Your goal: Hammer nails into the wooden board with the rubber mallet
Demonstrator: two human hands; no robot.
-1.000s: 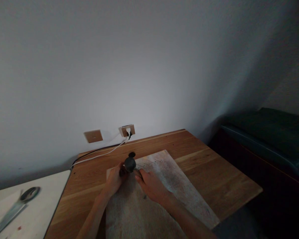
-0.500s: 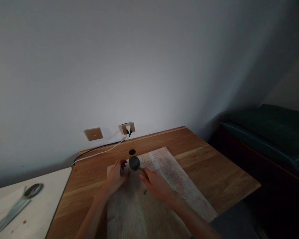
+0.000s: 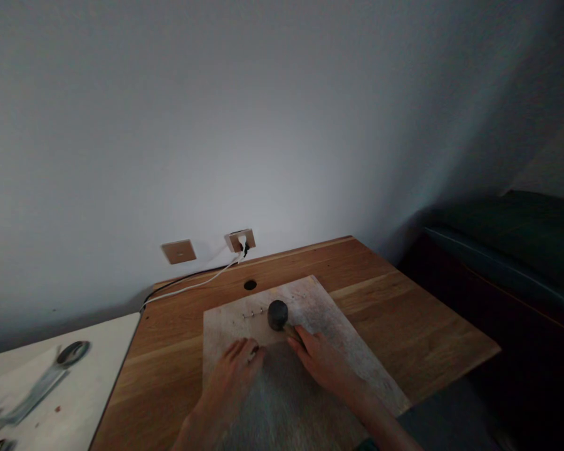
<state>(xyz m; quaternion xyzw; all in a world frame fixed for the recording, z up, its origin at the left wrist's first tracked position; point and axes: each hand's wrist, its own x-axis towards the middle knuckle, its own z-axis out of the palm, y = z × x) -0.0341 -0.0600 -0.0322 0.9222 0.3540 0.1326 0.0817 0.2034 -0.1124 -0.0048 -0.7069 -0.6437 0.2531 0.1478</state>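
Observation:
My right hand (image 3: 320, 357) is wrapped round the handle of a mallet (image 3: 277, 315) with a round, dark head. The head is over the far part of a pale wooden board (image 3: 305, 300). A short row of small nails (image 3: 252, 314) stands upright in the board, just left of the mallet head. My left hand (image 3: 237, 369) is closer to me, its fingers curled. Between thumb and fingers shows a small shiny bit that looks like a nail (image 3: 252, 355); most of it is hidden.
Under the board is a wooden desk (image 3: 404, 313) with a dark cable hole (image 3: 250, 285). White and black cables (image 3: 192, 287) run along the wall to a socket (image 3: 242, 240). At left, a white table (image 3: 98, 369) bears a roll of tape (image 3: 73, 353) and a clear plastic packet (image 3: 37, 394).
My left hand has come back towards me from the board's far edge, uncovering the upright nails. The mallet has shifted to the right in my right hand.

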